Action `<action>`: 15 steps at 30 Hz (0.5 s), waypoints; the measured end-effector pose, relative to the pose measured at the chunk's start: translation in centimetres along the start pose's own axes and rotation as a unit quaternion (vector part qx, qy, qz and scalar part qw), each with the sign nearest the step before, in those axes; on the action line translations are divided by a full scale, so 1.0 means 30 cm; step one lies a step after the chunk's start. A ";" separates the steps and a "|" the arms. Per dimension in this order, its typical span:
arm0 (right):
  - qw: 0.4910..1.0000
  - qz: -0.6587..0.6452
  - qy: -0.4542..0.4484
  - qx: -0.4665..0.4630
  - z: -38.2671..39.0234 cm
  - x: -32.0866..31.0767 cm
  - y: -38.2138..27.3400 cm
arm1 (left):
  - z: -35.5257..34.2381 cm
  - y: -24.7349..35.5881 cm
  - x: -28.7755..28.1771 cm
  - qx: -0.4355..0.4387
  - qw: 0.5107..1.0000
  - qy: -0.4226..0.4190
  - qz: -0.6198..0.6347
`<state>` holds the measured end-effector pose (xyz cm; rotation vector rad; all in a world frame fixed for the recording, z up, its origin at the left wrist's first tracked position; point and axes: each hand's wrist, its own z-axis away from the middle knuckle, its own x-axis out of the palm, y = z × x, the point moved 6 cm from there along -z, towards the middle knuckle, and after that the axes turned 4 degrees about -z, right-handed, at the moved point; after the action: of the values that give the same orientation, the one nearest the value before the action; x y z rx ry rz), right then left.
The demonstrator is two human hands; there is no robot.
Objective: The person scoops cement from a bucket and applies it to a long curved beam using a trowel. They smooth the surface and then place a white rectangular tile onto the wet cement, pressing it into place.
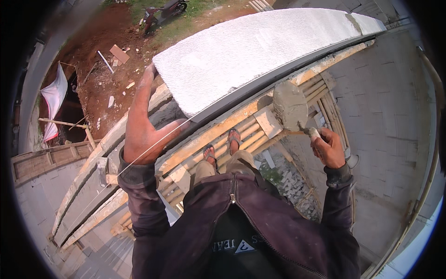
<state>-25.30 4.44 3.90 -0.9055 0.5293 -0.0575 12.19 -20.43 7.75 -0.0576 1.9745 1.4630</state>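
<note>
Operating remotely, I spread my left hand (146, 132) wide against the white block (260, 58) atop the wall (165, 115); my right hand (330, 148) grips a mortar-smeared trowel (290, 106) (best kept level, clear of the string (160, 142)).

From mid-view, the block (265, 56) lies at 1 o'clock, motorbike (167, 13) beyond it at 11, left hand (143, 129) at 9, trowel (290, 106) at 2, right hand (331, 149) at 3.

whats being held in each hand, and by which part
Right hand: a trowel, by its handle. Left hand: spread open at the white block's end; whether it grips cannot be told.
</note>
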 end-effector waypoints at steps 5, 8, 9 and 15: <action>0.881 0.368 0.148 -0.258 0.039 -0.102 -0.277 | -0.022 0.017 0.012 0.011 1.000 -0.004 0.017; 0.811 0.484 0.192 -0.267 -0.015 -0.168 -0.381 | -0.024 0.020 0.016 0.008 0.999 0.002 0.032; 0.809 0.494 0.180 -0.261 -0.035 -0.178 -0.401 | -0.022 0.015 0.016 -0.004 0.999 0.006 0.041; 0.854 0.438 0.051 -0.277 -0.064 0.011 -0.387 | -0.003 0.002 0.018 0.002 0.998 0.025 0.062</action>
<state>-23.92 -4.31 11.64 -1.1428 1.0499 0.9278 11.70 -20.29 7.54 0.0316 2.0522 1.5500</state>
